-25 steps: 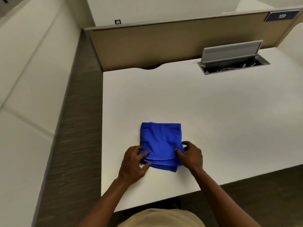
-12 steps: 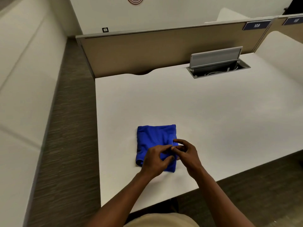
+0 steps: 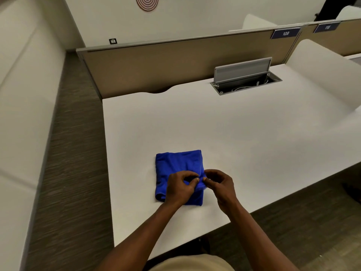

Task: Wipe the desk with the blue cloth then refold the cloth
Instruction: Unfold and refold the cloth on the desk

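Observation:
The blue cloth (image 3: 176, 166) lies folded into a rough square near the front left of the white desk (image 3: 244, 137). My left hand (image 3: 180, 189) rests over the cloth's near right part, with thumb and fingers pinching the fabric. Facing it, my right hand (image 3: 219, 183) pinches the same right edge, so the fingertips of both hands almost touch. The cloth's near right corner is hidden under my hands.
An open cable box (image 3: 246, 79) with a raised grey lid is set into the desk at the back right. A tan partition (image 3: 175, 63) runs along the desk's far edge. Carpet (image 3: 74, 173) lies to the left of the desk, and a white divider (image 3: 322, 73) stands at the right.
My left hand has moved from the cloth's near left corner across to its right edge, meeting my right hand. The view has tilted up and shifted.

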`<action>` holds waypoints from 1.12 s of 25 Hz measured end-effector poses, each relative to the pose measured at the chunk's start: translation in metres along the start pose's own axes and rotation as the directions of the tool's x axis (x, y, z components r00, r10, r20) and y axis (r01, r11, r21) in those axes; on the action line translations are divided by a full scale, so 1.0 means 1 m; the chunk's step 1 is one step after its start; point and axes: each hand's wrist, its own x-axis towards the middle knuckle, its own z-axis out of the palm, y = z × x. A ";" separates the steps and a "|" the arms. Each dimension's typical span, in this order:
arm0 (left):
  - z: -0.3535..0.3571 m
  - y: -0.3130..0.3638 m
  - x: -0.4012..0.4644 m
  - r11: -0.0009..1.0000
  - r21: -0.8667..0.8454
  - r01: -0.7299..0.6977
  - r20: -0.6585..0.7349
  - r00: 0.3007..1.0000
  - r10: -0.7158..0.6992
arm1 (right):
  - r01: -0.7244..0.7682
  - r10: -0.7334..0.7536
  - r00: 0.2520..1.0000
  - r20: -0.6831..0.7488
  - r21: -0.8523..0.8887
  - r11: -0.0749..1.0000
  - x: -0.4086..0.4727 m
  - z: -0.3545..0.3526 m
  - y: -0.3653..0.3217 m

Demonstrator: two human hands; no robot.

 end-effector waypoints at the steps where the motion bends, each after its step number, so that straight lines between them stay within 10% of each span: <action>1: 0.000 0.000 -0.001 1.000 0.004 -0.024 0.001 1.000 0.024 | -0.003 0.003 0.999 -0.045 -0.011 1.000 0.002 -0.001 0.000; 10: -0.001 -0.002 -0.012 0.989 0.034 -0.143 0.101 0.985 0.138 | 0.047 -0.044 0.998 0.034 -0.092 0.995 -0.002 0.011 -0.013; 16: -0.013 -0.006 -0.008 0.997 0.045 -0.067 -0.077 0.995 0.070 | 0.206 -0.181 0.977 0.114 -0.275 0.939 -0.003 0.027 -0.048; 23: -0.052 0.003 0.011 0.996 0.021 -0.087 -0.225 0.970 0.089 | 0.705 -0.308 0.699 0.645 -0.549 0.448 0.007 0.032 -0.111; 28: -0.069 0.005 0.004 0.965 0.139 -0.222 -0.308 0.917 0.255 | 0.844 -0.427 0.527 0.735 -0.514 0.156 0.013 0.061 -0.166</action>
